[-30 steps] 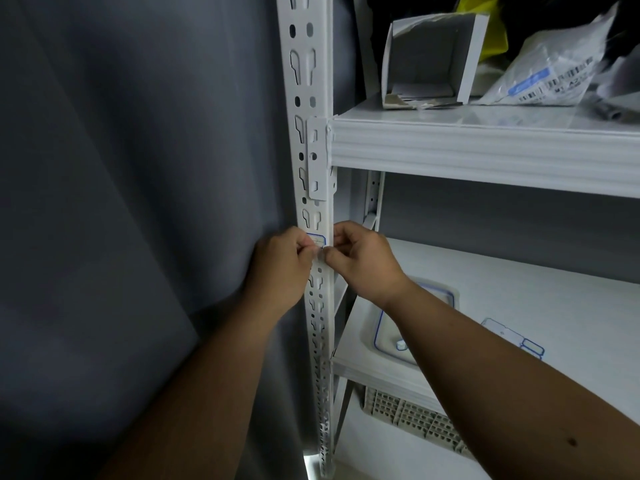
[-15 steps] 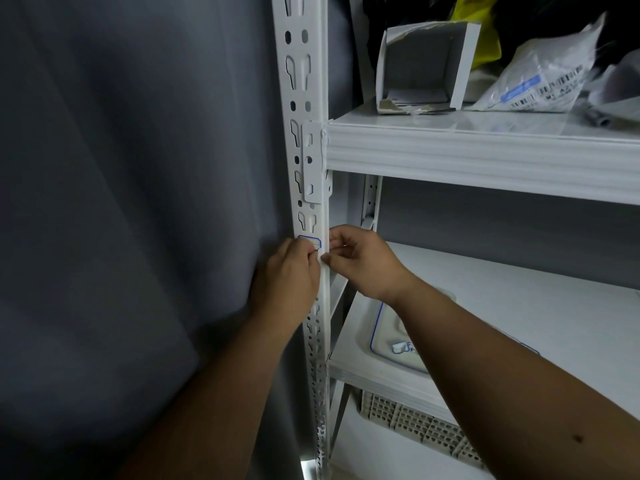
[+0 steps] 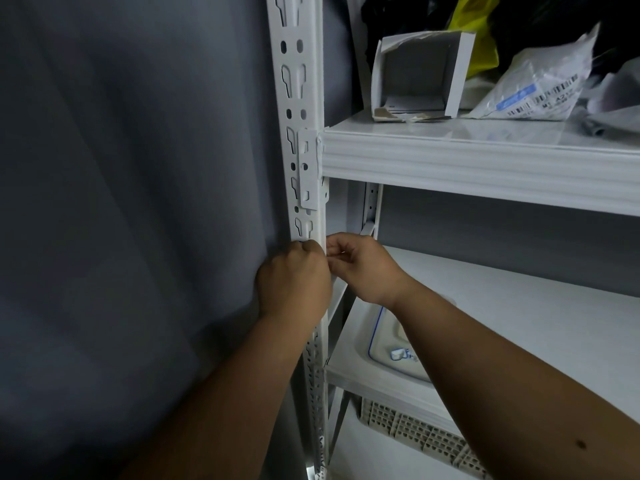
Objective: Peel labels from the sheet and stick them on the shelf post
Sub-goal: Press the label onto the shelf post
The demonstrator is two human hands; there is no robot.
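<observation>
Where barcodes show, writing unreadable (image 3: pixel 540 95)

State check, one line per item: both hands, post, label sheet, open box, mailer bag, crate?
Left hand: fist pressed on post, label hidden.
Right hand: pinching at post edge.
Post: upright.
Label sheet: flat on lower shelf.
Box: open, empty, torn flap.
Mailer bag: crumpled.
Crate: under the shelf.

Both bare forearms reach up from below toward shelf post (image 3: pixel 300 140). Left hand (image 3: pixel 294 280) curled, back facing camera, knuckles up, pressed against front of post just below bracket. Right hand (image 3: pixel 363 268) just right of post, fingers (image 3: pixel 337 249) bent and pinched at post edge, touching left hand's fingertips. Right wrist angled down-right, forearm crossing lower right. What fingers pinch: hidden.
</observation>
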